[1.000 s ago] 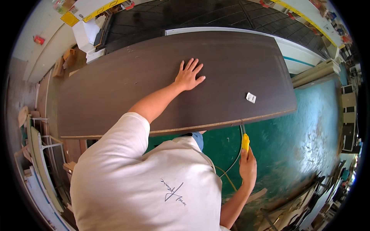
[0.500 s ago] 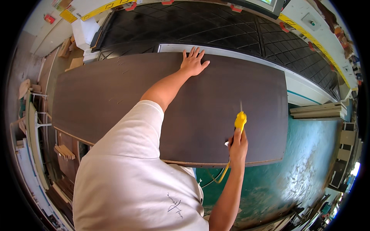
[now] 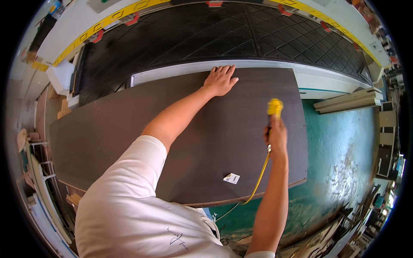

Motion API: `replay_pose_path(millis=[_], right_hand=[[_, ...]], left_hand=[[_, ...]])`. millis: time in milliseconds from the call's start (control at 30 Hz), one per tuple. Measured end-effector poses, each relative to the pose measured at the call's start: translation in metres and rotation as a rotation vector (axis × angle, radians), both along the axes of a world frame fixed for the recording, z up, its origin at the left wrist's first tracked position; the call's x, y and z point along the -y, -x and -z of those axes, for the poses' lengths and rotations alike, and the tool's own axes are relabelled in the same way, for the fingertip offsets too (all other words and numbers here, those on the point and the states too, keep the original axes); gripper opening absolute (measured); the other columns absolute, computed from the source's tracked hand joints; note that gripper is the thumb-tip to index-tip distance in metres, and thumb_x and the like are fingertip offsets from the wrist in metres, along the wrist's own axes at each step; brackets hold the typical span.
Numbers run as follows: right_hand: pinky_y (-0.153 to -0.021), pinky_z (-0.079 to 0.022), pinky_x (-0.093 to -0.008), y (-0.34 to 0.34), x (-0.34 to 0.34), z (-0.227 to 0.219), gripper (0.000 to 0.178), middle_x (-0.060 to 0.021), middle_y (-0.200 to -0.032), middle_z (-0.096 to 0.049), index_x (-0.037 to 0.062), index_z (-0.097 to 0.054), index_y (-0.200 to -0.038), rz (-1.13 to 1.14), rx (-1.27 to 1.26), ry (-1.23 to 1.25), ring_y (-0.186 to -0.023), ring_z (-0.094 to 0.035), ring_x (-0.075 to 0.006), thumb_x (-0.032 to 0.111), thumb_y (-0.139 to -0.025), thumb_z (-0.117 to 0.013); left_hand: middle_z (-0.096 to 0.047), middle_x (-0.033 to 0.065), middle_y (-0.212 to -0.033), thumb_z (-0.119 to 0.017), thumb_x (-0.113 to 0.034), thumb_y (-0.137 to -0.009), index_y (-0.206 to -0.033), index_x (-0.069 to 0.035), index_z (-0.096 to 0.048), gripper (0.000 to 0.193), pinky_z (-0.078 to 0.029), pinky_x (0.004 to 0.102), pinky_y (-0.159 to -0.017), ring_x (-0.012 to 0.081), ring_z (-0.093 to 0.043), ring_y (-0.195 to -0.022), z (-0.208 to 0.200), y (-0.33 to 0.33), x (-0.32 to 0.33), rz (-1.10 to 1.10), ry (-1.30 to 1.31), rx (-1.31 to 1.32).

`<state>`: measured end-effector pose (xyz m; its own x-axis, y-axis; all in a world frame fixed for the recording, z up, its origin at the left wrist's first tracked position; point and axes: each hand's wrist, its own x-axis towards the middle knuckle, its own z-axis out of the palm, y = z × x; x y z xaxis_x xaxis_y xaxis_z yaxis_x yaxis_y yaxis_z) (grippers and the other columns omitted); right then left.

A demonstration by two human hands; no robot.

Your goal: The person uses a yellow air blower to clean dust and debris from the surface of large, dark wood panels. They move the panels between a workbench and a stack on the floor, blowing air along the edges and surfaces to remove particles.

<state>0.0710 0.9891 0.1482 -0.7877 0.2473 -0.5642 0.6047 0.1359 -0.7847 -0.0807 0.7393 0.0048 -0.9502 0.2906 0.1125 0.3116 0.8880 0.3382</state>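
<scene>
A large dark brown panel (image 3: 189,142) lies flat in front of me. My left hand (image 3: 220,81) rests on its far edge, thumb out to the side, fingertips bent a little over the rim. My right hand (image 3: 276,134) is wrapped round a yellow air blow gun (image 3: 275,107), held above the panel's right part. Motion blurs the gun's front, so its thin nozzle does not show clearly. From its handle a yellow hose (image 3: 261,176) runs down past the panel's near edge. A small white label (image 3: 232,178) sits on the panel near that edge, left of the hose.
Beyond the panel lies a black machine bed (image 3: 185,38) with crossing grooves, under a white beam with yellow strips (image 3: 81,39) and red brackets. Stacked boards (image 3: 348,101) stand at the right over a green floor (image 3: 340,142). Racks with boards (image 3: 41,172) line the left.
My right hand has raised the blow gun farther out over the panel, and the hose has followed. The left fingers have drawn in. My view has shifted, and the white label shows fully.
</scene>
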Motion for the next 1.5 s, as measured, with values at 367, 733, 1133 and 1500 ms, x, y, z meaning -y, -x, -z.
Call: replay_pose_path(millis=[367, 733, 1133, 1500], right_hand=[[-0.046, -0.035, -0.0227, 0.017, -0.069, 0.023, 0.043, 0.0024, -0.069, -0.048, 0.0087, -0.06, -0.116, 0.211, -0.091, -0.093, -0.052, -0.043, -0.0058, 0.048, -0.111, -0.044], [-0.048, -0.035, -0.0223, -0.086, -0.084, 0.021, 0.046, 0.0014, -0.07, -0.048, 0.0077, -0.057, -0.127, 0.513, -0.093, 0.043, -0.053, -0.042, -0.0059, 0.049, -0.111, -0.044], [-0.049, -0.034, -0.0216, -0.16, -0.092, 0.006, 0.045, 0.0027, -0.071, -0.049, 0.0087, -0.058, -0.123, 0.621, -0.032, 0.047, -0.054, -0.042, -0.005, 0.05, -0.111, -0.044], [-0.046, -0.031, -0.0227, -0.272, -0.107, -0.003, 0.037, 0.0046, -0.069, -0.043, 0.0103, -0.057, -0.109, 0.918, -0.022, 0.04, -0.054, -0.037, -0.0043, 0.046, -0.111, -0.047]], left_hand=[[-0.033, 0.0206, -0.165, -0.042, -0.062, -0.103, -0.16, 0.003, -0.028, 0.087, -0.023, 0.0496, -0.125, 0.0352, -0.034, -0.152, 0.012, 0.089, -0.169, 0.225, 0.052, 0.037], [-0.019, 0.0142, -0.172, -0.035, -0.062, -0.104, -0.163, -0.002, -0.025, 0.085, -0.006, 0.0494, -0.13, 0.0267, -0.011, -0.161, 0.018, 0.088, -0.257, 0.487, 0.117, -0.029], [-0.02, 0.0133, -0.172, -0.035, -0.059, -0.105, -0.162, -0.002, -0.027, 0.081, -0.006, 0.0484, -0.13, 0.0258, -0.011, -0.161, 0.012, -0.012, -0.312, 0.737, 0.126, -0.049], [-0.022, 0.0146, -0.172, -0.038, -0.056, -0.105, -0.161, -0.001, -0.029, 0.08, -0.006, 0.0495, -0.13, 0.0273, -0.012, -0.161, 0.002, -0.125, -0.347, 0.898, 0.089, -0.08]])
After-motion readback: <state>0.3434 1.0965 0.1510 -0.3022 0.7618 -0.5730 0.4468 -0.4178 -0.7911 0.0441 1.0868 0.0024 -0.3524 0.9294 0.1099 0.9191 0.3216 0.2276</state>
